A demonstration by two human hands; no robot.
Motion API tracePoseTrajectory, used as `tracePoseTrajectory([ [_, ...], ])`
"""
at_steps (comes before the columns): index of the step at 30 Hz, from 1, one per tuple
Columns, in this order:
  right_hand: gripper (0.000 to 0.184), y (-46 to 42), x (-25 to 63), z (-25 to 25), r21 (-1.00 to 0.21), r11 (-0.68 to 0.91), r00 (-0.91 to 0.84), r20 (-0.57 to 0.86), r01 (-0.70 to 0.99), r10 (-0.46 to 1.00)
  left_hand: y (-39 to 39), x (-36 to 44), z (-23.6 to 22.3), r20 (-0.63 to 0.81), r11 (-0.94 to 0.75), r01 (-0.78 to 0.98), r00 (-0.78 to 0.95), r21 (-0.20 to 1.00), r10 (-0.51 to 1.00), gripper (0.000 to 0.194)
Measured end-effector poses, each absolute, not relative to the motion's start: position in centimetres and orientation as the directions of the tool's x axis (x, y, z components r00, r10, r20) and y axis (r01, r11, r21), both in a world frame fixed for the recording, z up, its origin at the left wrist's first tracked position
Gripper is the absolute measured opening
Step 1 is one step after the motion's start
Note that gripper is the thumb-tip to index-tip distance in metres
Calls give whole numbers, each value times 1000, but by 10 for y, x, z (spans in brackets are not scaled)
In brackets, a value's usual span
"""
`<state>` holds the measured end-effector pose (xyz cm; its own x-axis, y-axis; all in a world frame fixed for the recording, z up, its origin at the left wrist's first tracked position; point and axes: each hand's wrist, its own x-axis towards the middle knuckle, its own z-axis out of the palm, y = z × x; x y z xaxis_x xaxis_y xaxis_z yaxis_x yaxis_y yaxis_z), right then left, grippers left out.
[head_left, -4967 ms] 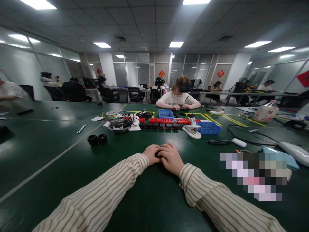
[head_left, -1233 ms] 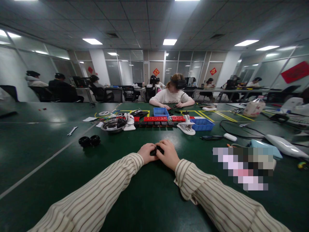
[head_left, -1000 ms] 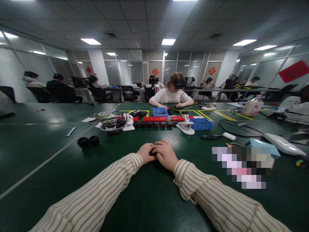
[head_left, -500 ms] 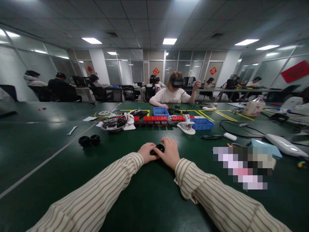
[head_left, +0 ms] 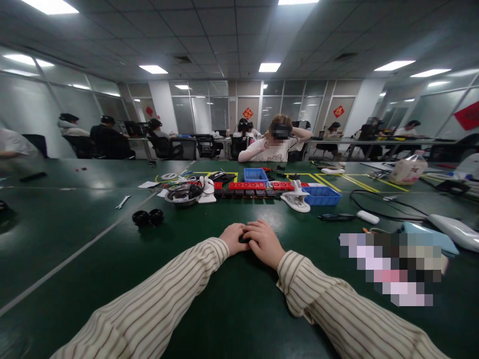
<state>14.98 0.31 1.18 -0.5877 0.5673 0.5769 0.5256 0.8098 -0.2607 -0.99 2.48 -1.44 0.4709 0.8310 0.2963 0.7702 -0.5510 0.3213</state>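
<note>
Between my two hands, low over the green table [head_left: 239,309], is a small round black piece [head_left: 244,240], mostly covered by fingers. My left hand [head_left: 234,239] is closed around its left side. My right hand [head_left: 265,243] lies over its top and right side with the fingers bent across it, touching the left hand. Off to the left stand two black wheel-like pieces [head_left: 148,218], side by side and apart from my hands.
Ahead lie a metal bowl [head_left: 183,201] of cables, a row of red blocks [head_left: 249,186], a white clamp stand [head_left: 296,200] and a blue bin [head_left: 322,196]. A wrench [head_left: 123,202] lies left. A black-handled tool [head_left: 337,217] lies right. A person [head_left: 275,144] sits opposite.
My right hand's fingers have slid left over the black piece, hiding more of it. The person opposite has raised both hands to the head. My view has turned slightly left.
</note>
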Motion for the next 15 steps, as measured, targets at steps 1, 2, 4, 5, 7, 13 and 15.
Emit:
tracePoseTrajectory([
  [1,29,3,150,12,-258,818,-598,576,514,557,25,-10,-14,297,-552,769,471,322,830,35],
  [2,31,3,151,12,-256,825,-606,576,504,549,25,-10,-14,299,-552,768,471,324,830,35],
  [4,36,2,152,12,-259,827,-599,586,499,545,24,-9,-14,305,-551,768,466,328,831,37],
  [5,38,1,152,13,-265,821,-583,597,506,552,24,-10,-14,307,-550,767,464,330,831,38],
  [7,36,-1,151,14,-284,794,-527,621,538,579,24,-10,-14,306,-551,766,465,331,831,37],
  [13,41,2,150,10,-374,645,-327,631,666,703,23,-10,-14,302,-546,767,461,336,834,38],
  [15,42,6,150,8,-393,615,-301,616,684,728,22,-10,-13,305,-549,765,464,337,832,37],
])
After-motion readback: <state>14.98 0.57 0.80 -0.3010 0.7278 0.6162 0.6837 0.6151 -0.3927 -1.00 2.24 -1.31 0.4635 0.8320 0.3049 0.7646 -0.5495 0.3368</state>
